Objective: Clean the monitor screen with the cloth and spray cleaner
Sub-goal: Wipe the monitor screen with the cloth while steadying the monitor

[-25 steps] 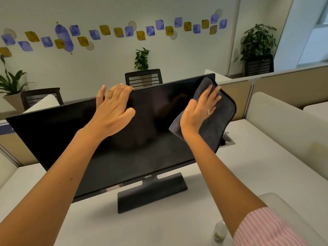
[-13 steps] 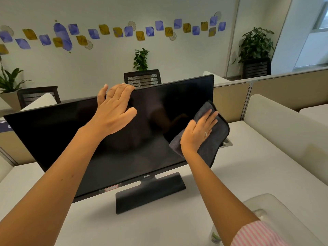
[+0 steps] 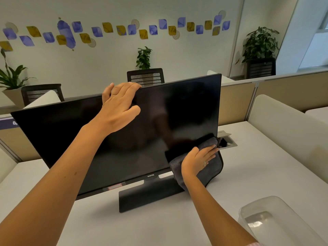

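Note:
A black monitor (image 3: 74, 139) with a dark screen stands on its flat black base (image 3: 147, 196) on the white desk. My left hand (image 3: 119, 107) grips the monitor's top edge near the middle, fingers curled over the rim. My right hand (image 3: 197, 161) presses a dark grey cloth (image 3: 215, 168) flat against the screen's lower right corner. The cloth hangs past the bottom bezel down to the desk. The spray bottle is out of view.
A clear plastic tub (image 3: 276, 217) sits on the desk (image 3: 257, 171) at the near right. An open cable hatch (image 3: 227, 142) lies just behind the monitor's right edge. Beige partitions (image 3: 284, 96) and white cushioned dividers bound the desk; office chairs (image 3: 145, 76) stand beyond.
My right hand has dragged the cloth down the right side of the screen, from the top right corner to the bottom right corner. My left hand stays on the top edge.

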Demonstrator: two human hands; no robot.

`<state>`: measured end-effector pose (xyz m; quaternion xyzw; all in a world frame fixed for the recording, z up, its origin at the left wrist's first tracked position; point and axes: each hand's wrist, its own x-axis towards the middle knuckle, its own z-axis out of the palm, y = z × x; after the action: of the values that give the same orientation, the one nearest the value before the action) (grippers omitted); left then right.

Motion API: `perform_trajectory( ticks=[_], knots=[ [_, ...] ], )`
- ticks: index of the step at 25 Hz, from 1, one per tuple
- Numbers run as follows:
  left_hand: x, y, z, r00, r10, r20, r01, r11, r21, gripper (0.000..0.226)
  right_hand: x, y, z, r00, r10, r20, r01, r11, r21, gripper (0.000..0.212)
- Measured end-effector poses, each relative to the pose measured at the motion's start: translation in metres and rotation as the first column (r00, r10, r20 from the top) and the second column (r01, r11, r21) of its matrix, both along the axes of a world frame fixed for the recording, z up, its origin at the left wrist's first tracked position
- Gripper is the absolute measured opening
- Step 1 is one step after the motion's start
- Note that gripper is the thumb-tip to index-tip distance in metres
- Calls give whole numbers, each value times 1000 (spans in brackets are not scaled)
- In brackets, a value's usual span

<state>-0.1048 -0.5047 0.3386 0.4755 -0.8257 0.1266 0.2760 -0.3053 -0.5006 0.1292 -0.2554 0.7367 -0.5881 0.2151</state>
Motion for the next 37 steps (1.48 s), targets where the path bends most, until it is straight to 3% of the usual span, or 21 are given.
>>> perform_trajectory(
  ticks=[8, 16, 24, 29, 33, 35, 37],
  knots=[
    [8, 5, 0, 1000, -16, -18, 16, 1000, 9, 57, 2, 7, 20, 994, -23, -103, 9, 990, -138, 56],
    [6, 2, 1, 998, -25, -53, 26, 999, 27, 54, -25, -24, 138, 871, -110, -479, -69, 937, -341, 57],
    [6, 1, 3, 997, -44, -68, 48, 996, 68, 56, -7, -18, 147, 788, -73, -612, -147, 942, -302, 60],
    [7, 2, 3, 995, -50, -89, 57, 996, 74, 59, 47, -3, 129, 606, -4, -795, -380, 877, -294, 58],
    [7, 0, 5, 994, -58, -89, 67, 993, 96, 61, 43, -2, 128, 552, 2, -834, -403, 876, -264, 60],
    [6, 0, 4, 995, -57, -85, 66, 993, 102, 61, 28, -4, 131, 565, 6, -825, -386, 886, -258, 61],
    [7, 0, 4, 995, -53, -83, 62, 992, 106, 61, 7, -11, 137, 652, -11, -758, -302, 914, -272, 63]
  ],
)
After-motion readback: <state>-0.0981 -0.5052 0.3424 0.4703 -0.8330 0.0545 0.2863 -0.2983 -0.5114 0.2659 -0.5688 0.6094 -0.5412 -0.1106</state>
